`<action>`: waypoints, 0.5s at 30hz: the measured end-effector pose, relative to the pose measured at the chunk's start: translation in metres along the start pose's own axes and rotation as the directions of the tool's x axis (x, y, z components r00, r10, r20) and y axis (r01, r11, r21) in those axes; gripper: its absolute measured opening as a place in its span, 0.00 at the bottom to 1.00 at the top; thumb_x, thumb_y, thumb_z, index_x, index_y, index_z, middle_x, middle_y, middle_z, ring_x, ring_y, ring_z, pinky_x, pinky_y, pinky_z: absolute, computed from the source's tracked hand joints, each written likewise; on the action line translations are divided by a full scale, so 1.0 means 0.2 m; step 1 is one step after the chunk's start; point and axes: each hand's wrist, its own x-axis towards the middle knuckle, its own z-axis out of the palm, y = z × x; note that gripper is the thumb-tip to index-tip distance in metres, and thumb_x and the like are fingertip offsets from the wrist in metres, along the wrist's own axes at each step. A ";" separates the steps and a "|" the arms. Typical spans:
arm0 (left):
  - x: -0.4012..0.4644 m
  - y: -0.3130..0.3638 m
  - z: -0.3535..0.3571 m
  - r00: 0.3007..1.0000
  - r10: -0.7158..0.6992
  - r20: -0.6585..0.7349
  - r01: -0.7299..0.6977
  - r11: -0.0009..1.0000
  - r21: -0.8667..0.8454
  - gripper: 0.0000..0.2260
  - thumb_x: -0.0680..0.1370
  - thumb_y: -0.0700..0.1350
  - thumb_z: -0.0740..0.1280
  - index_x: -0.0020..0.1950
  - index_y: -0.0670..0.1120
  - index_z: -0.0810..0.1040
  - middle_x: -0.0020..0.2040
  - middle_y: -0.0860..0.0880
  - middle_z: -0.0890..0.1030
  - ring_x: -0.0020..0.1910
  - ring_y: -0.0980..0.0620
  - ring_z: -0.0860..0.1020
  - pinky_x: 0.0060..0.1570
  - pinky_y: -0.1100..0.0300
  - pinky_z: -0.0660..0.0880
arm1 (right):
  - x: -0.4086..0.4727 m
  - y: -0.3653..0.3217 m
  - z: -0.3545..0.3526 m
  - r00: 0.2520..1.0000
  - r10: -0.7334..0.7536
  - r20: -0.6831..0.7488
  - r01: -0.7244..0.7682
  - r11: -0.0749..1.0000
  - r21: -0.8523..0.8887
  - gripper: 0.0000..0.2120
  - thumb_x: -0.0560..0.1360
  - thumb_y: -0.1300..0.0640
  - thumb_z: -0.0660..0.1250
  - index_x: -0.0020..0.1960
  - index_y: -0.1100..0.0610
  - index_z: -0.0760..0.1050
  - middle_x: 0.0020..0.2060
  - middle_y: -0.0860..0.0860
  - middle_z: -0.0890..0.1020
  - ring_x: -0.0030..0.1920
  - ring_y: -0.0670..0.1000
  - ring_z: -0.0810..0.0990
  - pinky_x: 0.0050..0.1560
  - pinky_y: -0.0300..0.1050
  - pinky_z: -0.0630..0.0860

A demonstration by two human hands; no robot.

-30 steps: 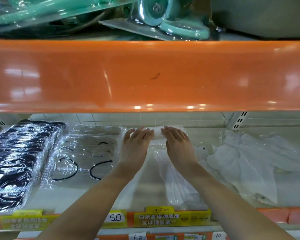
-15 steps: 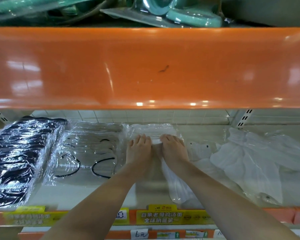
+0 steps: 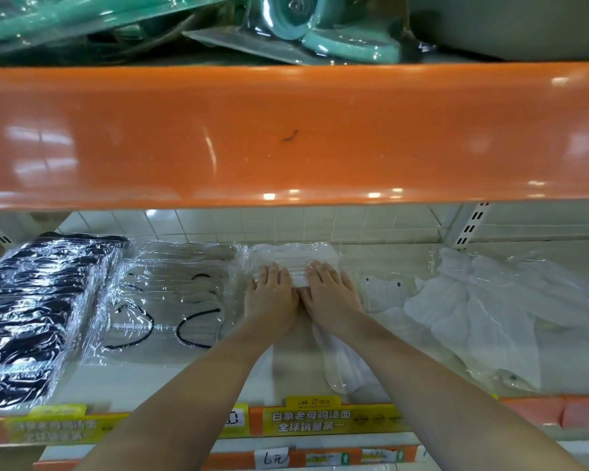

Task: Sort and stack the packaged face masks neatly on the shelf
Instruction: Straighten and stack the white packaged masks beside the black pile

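Both forearms are bare to the bottom edge of view, no sleeves showing. The left hand (image 3: 272, 302) and right hand (image 3: 330, 297) wear no gloves, rings or watch.

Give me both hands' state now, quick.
Left hand: open, fingers flat, pressing on the white mask pack.
Right hand: open, fingers flat, pressing on the same pack.
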 end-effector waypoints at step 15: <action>-0.30 0.18 0.06 0.957 0.260 -0.129 -0.273 0.957 -0.099 0.16 0.67 0.51 0.59 0.44 0.46 0.83 0.47 0.48 0.83 0.47 0.50 0.83 0.40 0.60 0.78 | -0.45 0.10 -0.01 0.972 -0.064 -0.225 0.057 0.998 -0.037 0.17 0.65 0.53 0.72 0.52 0.59 0.79 0.53 0.55 0.81 0.53 0.55 0.82 0.52 0.47 0.77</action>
